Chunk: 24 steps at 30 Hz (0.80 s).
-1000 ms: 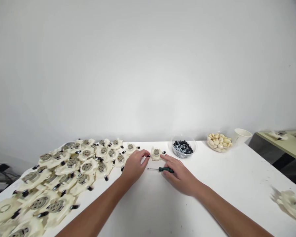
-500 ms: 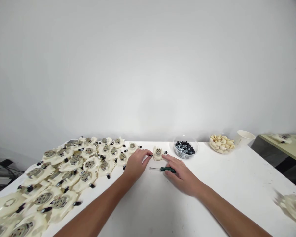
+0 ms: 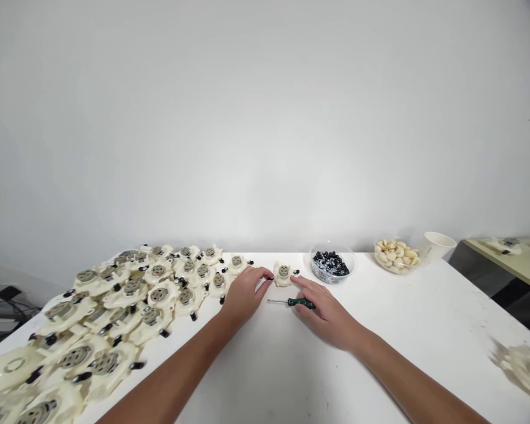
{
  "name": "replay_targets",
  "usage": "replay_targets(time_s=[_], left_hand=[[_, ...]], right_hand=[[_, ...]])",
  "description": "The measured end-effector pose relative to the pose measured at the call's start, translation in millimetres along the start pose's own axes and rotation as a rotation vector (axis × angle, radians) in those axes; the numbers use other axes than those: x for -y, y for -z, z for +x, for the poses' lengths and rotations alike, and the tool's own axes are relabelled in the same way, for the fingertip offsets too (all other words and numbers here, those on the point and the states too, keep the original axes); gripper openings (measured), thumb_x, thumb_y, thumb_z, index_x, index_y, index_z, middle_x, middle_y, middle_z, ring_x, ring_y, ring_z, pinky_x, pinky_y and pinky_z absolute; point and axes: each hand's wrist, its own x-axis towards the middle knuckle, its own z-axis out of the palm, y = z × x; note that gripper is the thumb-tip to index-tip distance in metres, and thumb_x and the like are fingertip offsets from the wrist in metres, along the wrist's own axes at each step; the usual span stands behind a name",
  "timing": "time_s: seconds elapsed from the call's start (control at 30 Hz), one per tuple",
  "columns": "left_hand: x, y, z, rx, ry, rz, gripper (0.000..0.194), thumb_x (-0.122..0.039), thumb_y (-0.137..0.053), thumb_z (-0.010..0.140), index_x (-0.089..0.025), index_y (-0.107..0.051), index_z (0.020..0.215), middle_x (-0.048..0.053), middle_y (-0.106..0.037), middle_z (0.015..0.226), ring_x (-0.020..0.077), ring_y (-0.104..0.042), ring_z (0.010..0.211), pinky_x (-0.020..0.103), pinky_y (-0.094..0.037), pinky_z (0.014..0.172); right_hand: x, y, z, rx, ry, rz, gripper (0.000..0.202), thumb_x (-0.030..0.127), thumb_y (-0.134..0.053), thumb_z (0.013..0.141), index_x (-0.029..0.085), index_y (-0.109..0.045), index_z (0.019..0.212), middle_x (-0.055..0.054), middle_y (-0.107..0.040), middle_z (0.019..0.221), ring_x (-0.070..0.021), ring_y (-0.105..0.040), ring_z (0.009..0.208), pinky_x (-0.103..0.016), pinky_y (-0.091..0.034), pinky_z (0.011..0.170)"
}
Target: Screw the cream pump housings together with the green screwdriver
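A small cream plastic housing (image 3: 283, 282) with a round grey slotted disc lies flat on the white table between my two hands. At its left side, my left hand (image 3: 246, 290) pinches a small black knob (image 3: 271, 278) between thumb and forefinger. My right hand (image 3: 324, 311) rests on the table, its forefinger stretched out and touching the housing's right edge. Another black piece (image 3: 296, 272) sticks out at the housing's upper right. Just in front of the housing lies a screwdriver (image 3: 301, 303) with a green handle, its end close against my right fingers and its shaft pointing left.
Many similar cream housings (image 3: 159, 294) with black knobs are piled across the table's left. Behind my right hand stand a clear bowl (image 3: 331, 277) of black parts, a bowl (image 3: 396, 268) of cream pieces and a white cup (image 3: 439, 244). Another cream housing (image 3: 523, 371) lies at the right edge.
Almost nothing differs. Both hands keep their places at the housing, and the view has shifted very slightly.
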Motion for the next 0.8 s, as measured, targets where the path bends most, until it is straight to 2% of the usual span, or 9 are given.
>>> replay_targets(time_s=[0.27, 0.57, 0.8], left_hand=[[1.2, 1.2, 0.2, -0.001, -0.024, 0.005, 0.014, -0.024, -0.057, 0.096, -0.027, -0.07, 0.101, 0.002, -0.073, 0.099, 0.0234, -0.064, 0.099, 0.035, -0.049, 0.087], [-0.1, 1.9, 0.2, 0.018, -0.012, -0.016, 0.014, -0.024, -0.056, 0.097, -0.026, -0.068, 0.104, 0.002, -0.072, 0.098, 0.0226, -0.064, 0.092, 0.035, -0.049, 0.085], [1.5, 1.7, 1.4, 0.011, -0.023, -0.004, 0.013, -0.023, -0.057, 0.096, -0.026, -0.068, 0.101, 0.002, -0.072, 0.1, 0.0233, -0.064, 0.1, 0.035, -0.048, 0.087]], right_hand=[[-1.0, 0.4, -0.2, 0.009, -0.013, -0.011, 0.023, 0.04, -0.051, 0.103, 0.025, -0.066, 0.095, -0.002, -0.046, 0.161, -0.0302, -0.036, 0.15, -0.052, -0.034, 0.118], [0.2, 1.5, 0.6, 0.002, 0.001, -0.014, 0.02, 0.036, -0.052, 0.103, 0.025, -0.064, 0.092, -0.001, -0.047, 0.16, -0.0287, -0.04, 0.148, -0.049, -0.036, 0.115], [-1.2, 0.9, 0.2, 0.007, 0.004, -0.019, 0.021, 0.038, -0.052, 0.103, 0.024, -0.065, 0.094, -0.001, -0.048, 0.16, -0.0288, -0.04, 0.148, -0.049, -0.036, 0.116]])
